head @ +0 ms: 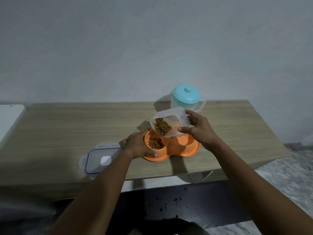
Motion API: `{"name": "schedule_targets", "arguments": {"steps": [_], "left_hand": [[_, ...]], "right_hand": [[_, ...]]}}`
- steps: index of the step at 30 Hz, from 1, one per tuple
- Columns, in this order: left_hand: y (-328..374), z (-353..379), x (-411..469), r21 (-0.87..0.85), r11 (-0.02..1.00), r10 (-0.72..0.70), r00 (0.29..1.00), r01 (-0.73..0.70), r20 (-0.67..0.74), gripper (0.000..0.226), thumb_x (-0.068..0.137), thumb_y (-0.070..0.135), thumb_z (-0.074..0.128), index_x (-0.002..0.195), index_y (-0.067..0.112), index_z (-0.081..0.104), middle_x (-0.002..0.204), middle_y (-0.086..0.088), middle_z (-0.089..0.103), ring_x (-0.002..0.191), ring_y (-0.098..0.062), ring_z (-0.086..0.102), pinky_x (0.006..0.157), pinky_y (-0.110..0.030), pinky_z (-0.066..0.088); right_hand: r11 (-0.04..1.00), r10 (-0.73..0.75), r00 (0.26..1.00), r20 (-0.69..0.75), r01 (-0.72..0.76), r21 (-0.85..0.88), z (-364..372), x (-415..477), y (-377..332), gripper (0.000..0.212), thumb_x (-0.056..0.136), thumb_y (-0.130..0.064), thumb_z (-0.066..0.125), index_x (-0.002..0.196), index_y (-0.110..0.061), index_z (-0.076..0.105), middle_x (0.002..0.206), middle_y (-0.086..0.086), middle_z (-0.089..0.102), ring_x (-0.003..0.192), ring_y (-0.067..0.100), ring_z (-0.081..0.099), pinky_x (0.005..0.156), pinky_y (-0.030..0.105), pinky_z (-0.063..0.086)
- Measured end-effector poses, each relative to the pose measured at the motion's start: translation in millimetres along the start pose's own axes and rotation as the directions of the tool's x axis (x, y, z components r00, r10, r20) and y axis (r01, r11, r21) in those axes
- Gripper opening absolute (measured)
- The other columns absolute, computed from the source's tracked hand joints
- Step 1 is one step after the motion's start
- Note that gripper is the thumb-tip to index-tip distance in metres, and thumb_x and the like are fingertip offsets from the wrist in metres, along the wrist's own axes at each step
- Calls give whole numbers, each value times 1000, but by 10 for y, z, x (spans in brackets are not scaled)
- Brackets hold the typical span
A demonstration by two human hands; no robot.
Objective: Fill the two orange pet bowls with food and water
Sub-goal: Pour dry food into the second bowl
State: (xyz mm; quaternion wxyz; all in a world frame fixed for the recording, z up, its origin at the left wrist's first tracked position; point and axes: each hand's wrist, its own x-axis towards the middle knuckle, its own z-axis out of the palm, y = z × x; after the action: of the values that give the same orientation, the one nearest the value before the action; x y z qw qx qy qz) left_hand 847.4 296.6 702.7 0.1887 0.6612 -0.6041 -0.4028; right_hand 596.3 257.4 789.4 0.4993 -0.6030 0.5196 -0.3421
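Note:
An orange double pet bowl (179,150) sits near the front of the wooden table. Its left bowl holds a heap of brown kibble (155,143); the right bowl (185,141) looks bare. My right hand (197,128) grips a clear plastic food container (169,122), tilted mouth-down over the left bowl, with kibble sliding toward its lower edge. My left hand (138,145) clasps the left rim of the orange bowl, thumb on the front edge. A translucent jug with a turquoise lid (186,99) stands behind the container.
The container's clear lid with a blue seal (100,159) lies flat on the table left of the bowl. The table's front edge (169,177) runs just below the bowl. Dark crumbs lie scattered on a black surface (169,202) under the table. A white surface (10,119) adjoins at left.

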Motion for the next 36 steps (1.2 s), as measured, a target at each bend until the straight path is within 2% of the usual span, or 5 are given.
{"name": "schedule_targets", "arguments": {"steps": [9,15,25,29,36], "left_hand": [[12,-11,-22,20,1000,-13,1000,13,3,126,29,68,87,142,58,32,132,4,55,128,-24,46,104,-53,44],[27,-21,-22,36,999,-8,1000,7,14,125,30,70,85,142,54,33,134,3,54,130,-25,44,105,-53,42],[2,-16,47,83,997,4,1000,-4,-8,126,42,59,92,151,45,29,148,5,46,143,-24,30,114,-46,31],[-23,-20,66,92,996,0,1000,0,1,127,43,58,92,152,42,28,151,3,44,144,-24,30,114,-47,32],[75,-41,42,104,994,-16,1000,13,27,122,48,48,95,151,39,31,147,3,49,140,-23,37,107,-38,33]], "right_hand": [[942,141,986,-85,-107,317,29,25,-62,65,83,7,75,143,-9,56,111,14,74,92,21,78,72,31,62],[832,312,941,-130,-205,515,284,226,-51,44,92,0,68,134,-2,58,123,20,70,105,31,73,72,33,64],[763,531,844,-74,-438,475,877,1028,79,20,99,-7,62,117,-1,57,113,16,64,98,33,67,84,49,63],[766,569,818,-89,-488,419,955,1232,185,36,97,-13,67,129,1,56,125,20,63,110,39,67,57,35,64],[802,536,840,-83,-476,360,939,1226,256,30,99,-16,64,125,0,60,114,14,66,105,31,66,87,39,63]]}}
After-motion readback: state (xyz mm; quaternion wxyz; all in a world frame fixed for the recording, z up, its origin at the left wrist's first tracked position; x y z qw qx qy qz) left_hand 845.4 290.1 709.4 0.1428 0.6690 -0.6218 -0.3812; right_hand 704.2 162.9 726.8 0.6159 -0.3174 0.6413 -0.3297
